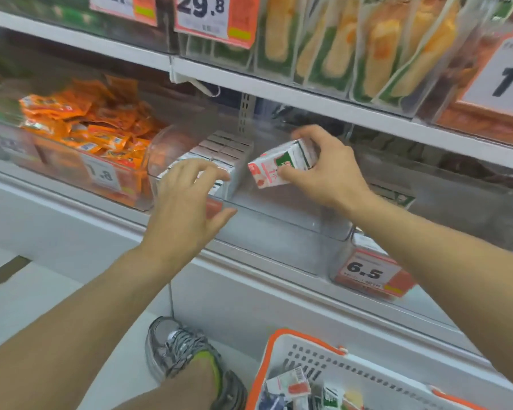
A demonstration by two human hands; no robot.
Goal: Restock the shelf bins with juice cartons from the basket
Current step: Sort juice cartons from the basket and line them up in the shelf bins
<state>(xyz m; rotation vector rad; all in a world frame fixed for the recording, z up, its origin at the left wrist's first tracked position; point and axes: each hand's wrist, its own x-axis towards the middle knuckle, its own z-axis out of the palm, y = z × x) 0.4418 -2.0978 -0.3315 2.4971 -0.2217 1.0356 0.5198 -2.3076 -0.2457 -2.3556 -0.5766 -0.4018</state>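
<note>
- Two hands up at the middle shelf, well apart from each other, and only one of them is carrying anything.
- Right hand (323, 170) has its fingers and thumb wrapped around a small juice carton (282, 165), white and pink with a green patch. It's held tilted, long axis running roughly down-left to up-right, lower end pointing toward the stacked ones.
- Left hand (187, 202) is spread, fingers fairly straight, holding nothing. Fingertips sit on or just over the front of the row of cartons (216, 155) already in the clear shelf bin (279, 223). Can't say for sure if it's actually pressing on them, there's some motion blur.
- What matters here: the carton in hand is just to the right of that stacked row, with bare bin floor right below and beside it. So the open slot looks to be next to the row's right face, and the right hand is clearly the nearer one to it.
- My guess is the carton needs turning upright so its long axis matches the neighbours, then sliding left until it sits snug against them, with the left hand steadying the row.
- Risk as I see it: going in tilted like this, the low corner could bump the row and knock a box over.
- Plenty more to do, the basket (279, 347) on the floor at lower right holds more cartons (290, 383), below and right of both hands.
</note>
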